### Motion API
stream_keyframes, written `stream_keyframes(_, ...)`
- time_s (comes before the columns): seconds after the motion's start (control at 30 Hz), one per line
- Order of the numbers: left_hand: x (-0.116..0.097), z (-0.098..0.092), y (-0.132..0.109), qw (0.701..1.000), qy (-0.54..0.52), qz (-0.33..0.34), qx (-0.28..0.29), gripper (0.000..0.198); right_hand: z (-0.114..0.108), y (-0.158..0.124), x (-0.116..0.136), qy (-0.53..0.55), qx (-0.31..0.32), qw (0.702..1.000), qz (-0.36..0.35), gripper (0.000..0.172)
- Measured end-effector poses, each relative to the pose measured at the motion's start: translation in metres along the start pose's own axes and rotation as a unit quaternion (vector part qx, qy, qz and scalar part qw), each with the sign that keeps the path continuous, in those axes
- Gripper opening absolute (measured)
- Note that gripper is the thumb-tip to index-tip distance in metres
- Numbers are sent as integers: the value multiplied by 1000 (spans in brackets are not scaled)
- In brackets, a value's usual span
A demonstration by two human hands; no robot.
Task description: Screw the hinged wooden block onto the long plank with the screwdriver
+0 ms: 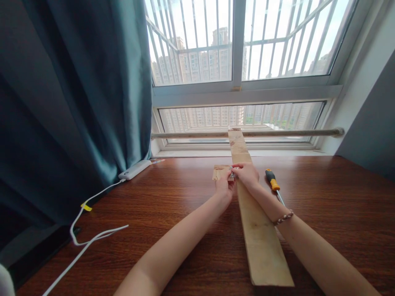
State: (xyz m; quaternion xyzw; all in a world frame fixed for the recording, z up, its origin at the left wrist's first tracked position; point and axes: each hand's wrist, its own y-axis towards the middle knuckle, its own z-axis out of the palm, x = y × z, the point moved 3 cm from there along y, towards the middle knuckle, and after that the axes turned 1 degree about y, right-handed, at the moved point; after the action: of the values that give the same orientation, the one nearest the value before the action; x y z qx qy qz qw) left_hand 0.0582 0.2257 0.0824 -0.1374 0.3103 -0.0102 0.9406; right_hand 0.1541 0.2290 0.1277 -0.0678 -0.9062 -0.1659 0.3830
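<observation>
A long pale wooden board (261, 234) lies lengthwise on the table, its far end at the window rail. Against its left side sits a short wooden block (217, 172). Where the two meet, a small silvery metal piece (232, 174) shows between my fingertips; its exact kind is too small to make out. My left hand (225, 187) comes from below, beside the block, its fingers closed at the metal piece. Resting across the board, my right hand (247, 174) pinches at the same piece from above. A screwdriver (273, 180) with a black and yellow handle lies to the right.
The brown wood-grain table (166, 230) reaches the window sill. A white power strip (135, 169) and a white cable (92, 240) lie at the left, near the dark blue curtain (101, 90). A horizontal rail (284, 132) crosses before the window.
</observation>
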Motion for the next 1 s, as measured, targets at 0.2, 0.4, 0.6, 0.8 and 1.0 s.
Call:
stream_keyframes(0.2, -1, 2, -1, 1000, 8, 7, 17, 13, 2, 2, -4, 52, -2, 998, 26, 25)
stream_keyframes(0.4, -4, 7, -5, 1000, 16, 4, 23, 12, 4, 2, -6, 89, -1, 995, 44, 26)
stream_keyframes(0.6, -3, 4, -1, 999, 43, 4, -1, 10, 7, 5, -11, 124, -17, 991, 39, 29)
stream_keyframes(0.8, 7, -5, 6, 999, 35, -16, -26, 16, 11, 10, -18, 295, -56, 954, 1, 34)
stream_keyframes(1.0, 12, -6, 5, 998, 40, -52, 9, 8, -10, 16, -21, 566, -43, 817, 98, 14)
